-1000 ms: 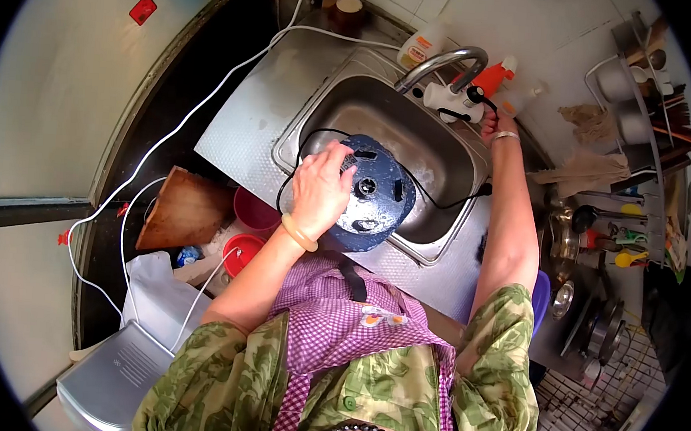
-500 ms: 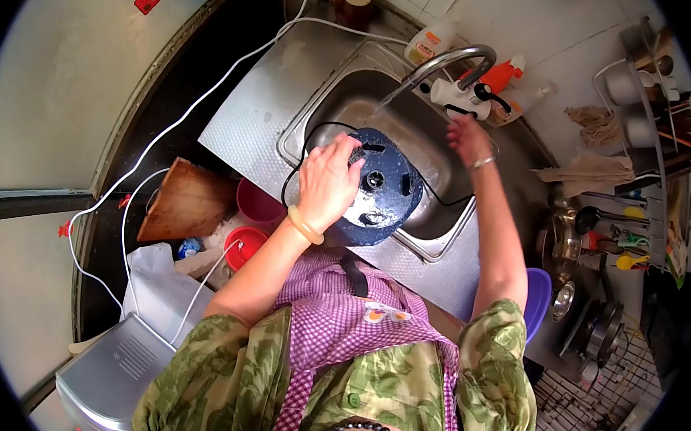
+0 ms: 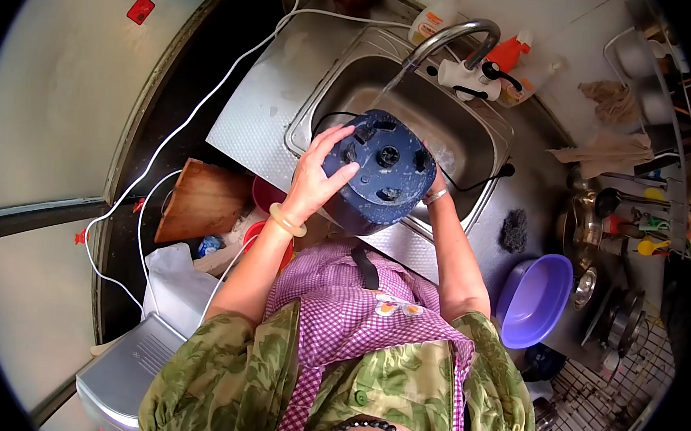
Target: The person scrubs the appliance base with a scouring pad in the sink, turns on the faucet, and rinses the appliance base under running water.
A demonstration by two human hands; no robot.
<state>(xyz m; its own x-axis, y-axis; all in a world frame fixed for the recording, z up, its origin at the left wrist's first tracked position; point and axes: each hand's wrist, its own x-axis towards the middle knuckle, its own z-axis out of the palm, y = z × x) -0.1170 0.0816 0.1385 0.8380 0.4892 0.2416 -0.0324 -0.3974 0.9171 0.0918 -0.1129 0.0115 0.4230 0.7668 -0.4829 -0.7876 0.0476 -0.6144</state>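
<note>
A dark blue electric appliance (image 3: 401, 167), wet and spotted with suds, is tilted with its underside and black feet facing me. My left hand (image 3: 321, 170) grips its left side, fingers spread over the underside's edge. My right hand (image 3: 437, 182) holds the right side, its fingers partly hidden behind the body. A black cord (image 3: 472, 186) trails from the appliance over the sink's right rim, ending in a plug (image 3: 508, 170). Behind the appliance, water runs from the curved metal tap (image 3: 455, 29) into the steel sink (image 3: 483, 137).
A dark scouring pad (image 3: 513, 230) and a purple basin (image 3: 533, 301) are to the right. Bottles (image 3: 433, 21) stand behind the sink. A white cable (image 3: 201, 97) crosses at left, near a wooden board (image 3: 194, 205). Utensils (image 3: 634, 208) hang at far right.
My right hand has come down from beside the tap to the appliance's right side. The appliance is raised and tilted, with less white foam on its underside. Water keeps running.
</note>
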